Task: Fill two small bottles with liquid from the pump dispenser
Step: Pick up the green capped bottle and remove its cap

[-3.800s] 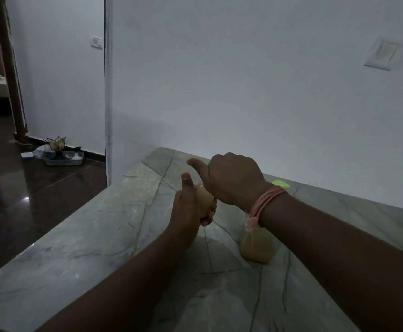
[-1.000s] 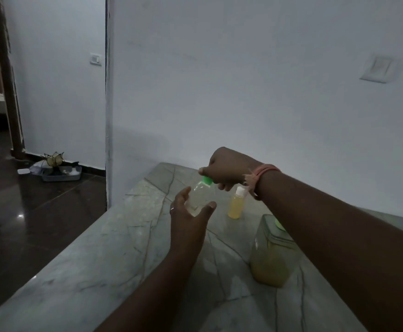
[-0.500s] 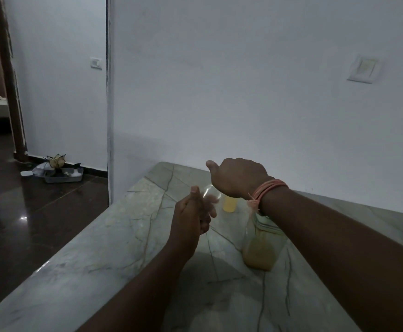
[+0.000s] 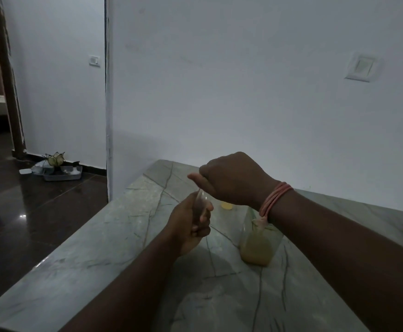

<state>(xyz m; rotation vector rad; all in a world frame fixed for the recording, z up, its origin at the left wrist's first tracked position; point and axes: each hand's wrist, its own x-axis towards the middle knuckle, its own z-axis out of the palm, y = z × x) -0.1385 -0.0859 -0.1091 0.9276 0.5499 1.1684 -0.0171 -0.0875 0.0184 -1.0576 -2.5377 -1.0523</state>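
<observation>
We hold a small clear bottle (image 4: 201, 204) in our left hand (image 4: 190, 227), fingers wrapped around its body, above the marble counter (image 4: 80, 267). Our right hand (image 4: 231, 179) sits closed just above the bottle's top, thumb and fingers pinched there; we cannot tell what, if anything, it grips, since the bottle's neck is hidden under it. A pink band (image 4: 276, 198) circles that wrist. Just right of the clear bottle, behind the right forearm, stands the dispenser jar (image 4: 258, 248) with yellowish liquid in its lower part; its pump is hidden. Beyond the clear bottle, 1 yellow-filled bottle (image 4: 226, 206) peeks out beneath the right hand, resting on the counter.
</observation>
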